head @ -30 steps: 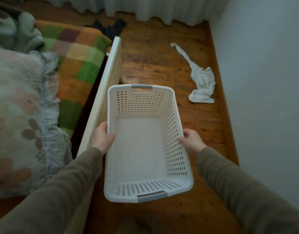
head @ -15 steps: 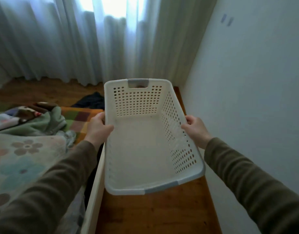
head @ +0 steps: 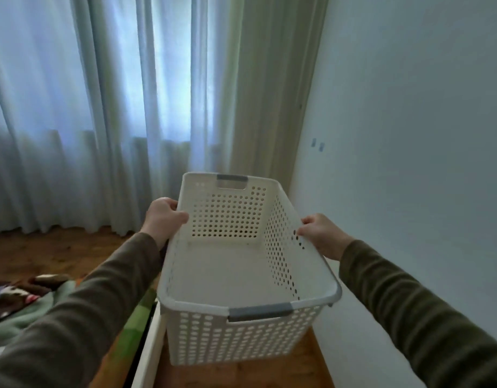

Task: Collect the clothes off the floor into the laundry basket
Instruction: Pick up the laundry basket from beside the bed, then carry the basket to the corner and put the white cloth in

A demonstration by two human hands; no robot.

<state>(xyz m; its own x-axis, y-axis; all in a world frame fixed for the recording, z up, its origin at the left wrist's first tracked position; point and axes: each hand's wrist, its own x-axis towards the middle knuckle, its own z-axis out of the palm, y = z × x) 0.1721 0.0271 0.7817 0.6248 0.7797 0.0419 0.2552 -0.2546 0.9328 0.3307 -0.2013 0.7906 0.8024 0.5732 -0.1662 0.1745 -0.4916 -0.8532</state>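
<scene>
I hold a white perforated laundry basket (head: 236,340) with grey handle grips out in front of me, raised off the floor, with nothing inside it. My left hand (head: 163,218) grips its left rim and my right hand (head: 320,233) grips its right rim. No clothes on the floor show in this view; the basket and my arms cover the floor straight ahead.
A bed with a green and orange checked blanket (head: 135,326) and a white bed frame (head: 150,351) lies at the lower left. Sheer curtains (head: 115,107) hang ahead. A white wall (head: 409,135) runs close on the right. Wooden floor (head: 45,253) shows beyond the bed.
The view has tilted up from the floor to the curtains, and the basket has risen. The white garment and the dark clothes seen on the floor have dropped out of sight.
</scene>
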